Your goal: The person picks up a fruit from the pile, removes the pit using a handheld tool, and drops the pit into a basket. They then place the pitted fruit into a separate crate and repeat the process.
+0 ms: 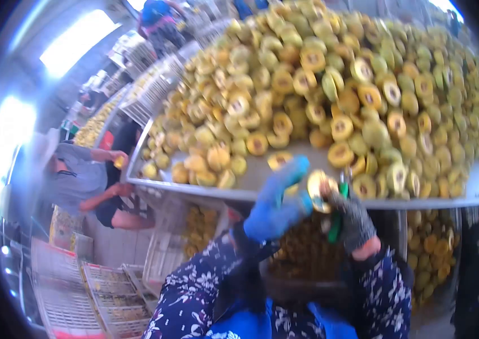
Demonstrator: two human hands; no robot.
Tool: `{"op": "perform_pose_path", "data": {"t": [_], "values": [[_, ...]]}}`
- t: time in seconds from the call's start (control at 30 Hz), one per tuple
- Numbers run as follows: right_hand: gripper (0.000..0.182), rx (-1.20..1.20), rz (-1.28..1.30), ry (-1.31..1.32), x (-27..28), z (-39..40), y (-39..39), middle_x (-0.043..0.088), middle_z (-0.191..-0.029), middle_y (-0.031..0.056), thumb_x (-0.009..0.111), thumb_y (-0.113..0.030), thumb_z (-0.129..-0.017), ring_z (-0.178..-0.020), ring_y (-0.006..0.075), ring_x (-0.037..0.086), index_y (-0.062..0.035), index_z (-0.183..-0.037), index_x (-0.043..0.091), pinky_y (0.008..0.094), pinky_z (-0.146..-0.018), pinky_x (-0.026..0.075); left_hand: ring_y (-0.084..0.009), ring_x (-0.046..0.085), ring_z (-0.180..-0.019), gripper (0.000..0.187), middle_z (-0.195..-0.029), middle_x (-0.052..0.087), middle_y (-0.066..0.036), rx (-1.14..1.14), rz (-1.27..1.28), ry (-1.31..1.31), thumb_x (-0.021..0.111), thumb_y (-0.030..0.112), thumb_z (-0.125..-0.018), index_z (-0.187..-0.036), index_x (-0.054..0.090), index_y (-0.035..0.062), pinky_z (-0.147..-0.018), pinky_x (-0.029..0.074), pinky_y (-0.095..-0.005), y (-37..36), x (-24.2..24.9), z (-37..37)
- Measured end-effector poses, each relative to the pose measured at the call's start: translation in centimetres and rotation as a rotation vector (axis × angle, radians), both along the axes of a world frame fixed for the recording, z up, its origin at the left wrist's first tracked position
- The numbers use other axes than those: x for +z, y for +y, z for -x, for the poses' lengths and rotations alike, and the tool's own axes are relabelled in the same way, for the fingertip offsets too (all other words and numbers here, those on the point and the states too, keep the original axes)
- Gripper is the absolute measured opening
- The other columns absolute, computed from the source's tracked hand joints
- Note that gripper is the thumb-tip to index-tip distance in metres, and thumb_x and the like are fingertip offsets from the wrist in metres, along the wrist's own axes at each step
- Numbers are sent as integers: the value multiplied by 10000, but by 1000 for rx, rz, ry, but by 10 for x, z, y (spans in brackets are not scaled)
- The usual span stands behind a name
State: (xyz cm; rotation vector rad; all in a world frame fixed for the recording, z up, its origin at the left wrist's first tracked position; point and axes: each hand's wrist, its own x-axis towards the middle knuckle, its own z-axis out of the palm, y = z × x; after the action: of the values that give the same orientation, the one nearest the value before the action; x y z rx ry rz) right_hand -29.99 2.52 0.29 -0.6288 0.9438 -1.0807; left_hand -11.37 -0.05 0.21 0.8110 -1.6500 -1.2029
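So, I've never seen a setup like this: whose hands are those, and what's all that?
No robot here, just a person, filmed by a camera worn on their head that looks forward and down. Their left hand is blue-gloved; the right hand, grey-gloved, grips a green-handled tool. A cut piece of fruit is between them, though blur hides which hand supports it. In front, a metal table holds a heap of yellowish fruit, many pieces cut open.

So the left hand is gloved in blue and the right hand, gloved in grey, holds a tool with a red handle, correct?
Not quite: the head view shows the tool handle is green, not red. The left hand is gloved in blue, and the right hand, gloved in grey, holds it.
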Motion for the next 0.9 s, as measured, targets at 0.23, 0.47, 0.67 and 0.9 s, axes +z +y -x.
{"op": "perform_pose_path", "data": {"t": [0.23,0.47,0.67,0.9], "values": [[366,-228,471,406,-34,-26,-15,629,-834,74,712,-260,-828,-709,226,617,-15,-1034,533,355,-667,503,-215,559,-1074,482,-1221,533,-110,61,-649,686,427,422,-973,-1209,503,9,-940,467,-369,-13,-12,37],[424,-151,521,964,-27,-21,-9,629,-938,171,713,-199,-823,-861,302,629,-5,-1126,490,372,-749,490,-228,596,-1002,354,-1112,584,-147,85,-546,736,367,271,-1002,-1190,486,-5,-866,510,-349,-27,-21,18],[327,44,619,1049,-20,-31,11,614,-872,255,639,-213,-856,-842,431,598,-16,-1073,497,478,-686,484,-192,600,-947,341,-1051,603,-130,172,-419,493,356,229,-1006,-1176,515,-19,-835,503,-311,-21,-21,15],[275,-9,718,1079,-41,-36,13,607,-859,246,578,-127,-863,-821,420,601,41,-1069,509,468,-699,488,-222,610,-928,320,-1026,603,-142,204,-26,83,363,206,-1003,-1136,529,-32,-855,505,-348,-19,-33,18]]}}
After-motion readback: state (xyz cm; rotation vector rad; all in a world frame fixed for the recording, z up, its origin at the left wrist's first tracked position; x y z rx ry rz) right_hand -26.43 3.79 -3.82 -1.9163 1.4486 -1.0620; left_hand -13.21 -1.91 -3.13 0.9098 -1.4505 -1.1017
